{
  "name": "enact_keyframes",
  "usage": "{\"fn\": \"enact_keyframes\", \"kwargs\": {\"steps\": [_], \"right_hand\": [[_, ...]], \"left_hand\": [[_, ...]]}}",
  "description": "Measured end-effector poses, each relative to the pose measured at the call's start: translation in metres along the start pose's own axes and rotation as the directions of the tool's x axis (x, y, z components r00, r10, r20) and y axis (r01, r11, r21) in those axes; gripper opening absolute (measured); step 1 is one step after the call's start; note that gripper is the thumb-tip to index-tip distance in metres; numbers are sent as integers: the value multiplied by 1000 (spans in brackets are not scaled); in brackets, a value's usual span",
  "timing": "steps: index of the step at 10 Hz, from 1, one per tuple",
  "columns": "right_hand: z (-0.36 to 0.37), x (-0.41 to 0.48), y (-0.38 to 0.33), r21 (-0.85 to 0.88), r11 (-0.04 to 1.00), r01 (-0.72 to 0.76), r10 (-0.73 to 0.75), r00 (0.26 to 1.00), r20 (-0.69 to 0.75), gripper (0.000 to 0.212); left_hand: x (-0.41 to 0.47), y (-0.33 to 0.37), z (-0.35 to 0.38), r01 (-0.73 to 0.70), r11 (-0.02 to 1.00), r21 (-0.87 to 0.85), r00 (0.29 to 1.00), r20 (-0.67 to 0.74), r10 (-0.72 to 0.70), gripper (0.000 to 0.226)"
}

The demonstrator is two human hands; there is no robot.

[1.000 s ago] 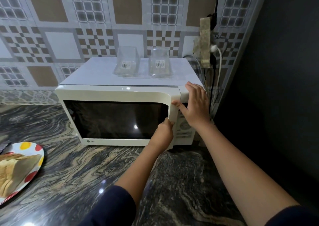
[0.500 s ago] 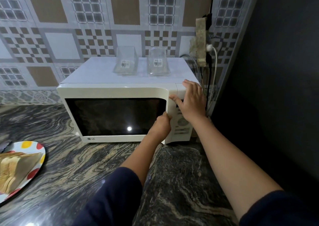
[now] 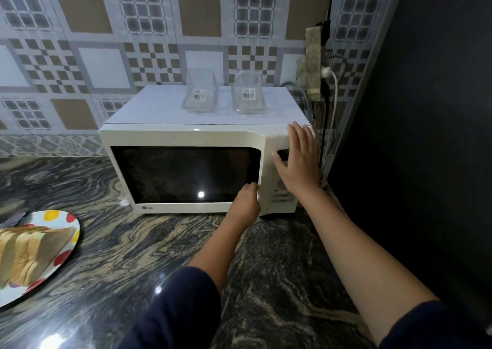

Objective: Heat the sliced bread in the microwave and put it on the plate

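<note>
Barely started imo. The left hand (image 3: 246, 202) is curled around the door (image 3: 186, 172) edge of the microwave (image 3: 202, 135), and that door looks shut. The right hand (image 3: 299, 159) lies flat, fingers spread, on the panel just right of it. The bread (image 3: 32, 252) sits on the plate (image 3: 64, 220), far left of both hands, unheated I'd guess.

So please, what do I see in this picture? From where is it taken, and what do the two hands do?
A person wears a camera on the head, so you look down along their own arms. The left hand grips the edge of the microwave door, which looks shut. The right hand lies flat and open on the microwave's control side, holding nothing. Two clear containers stand on top. On the dark counter, at the left, a spotted plate carries the sliced bread.
</note>
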State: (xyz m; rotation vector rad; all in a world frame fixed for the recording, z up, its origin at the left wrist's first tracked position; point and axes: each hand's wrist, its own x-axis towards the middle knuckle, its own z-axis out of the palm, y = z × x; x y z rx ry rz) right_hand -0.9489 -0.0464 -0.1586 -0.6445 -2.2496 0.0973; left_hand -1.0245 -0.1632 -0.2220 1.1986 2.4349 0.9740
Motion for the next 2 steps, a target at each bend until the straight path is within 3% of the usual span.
{"fn": "enact_keyframes", "kwargs": {"steps": [1,2], "right_hand": [[18,-45,1,154,987,-54,57,998,-16,63],[44,-117,10,98,976,-192,177,974,141,61]], "left_hand": [[-30,-39,8,90,993,75,996,17,-92,40],[-65,-80,20,145,979,144,989,-3,-146,48]]}}
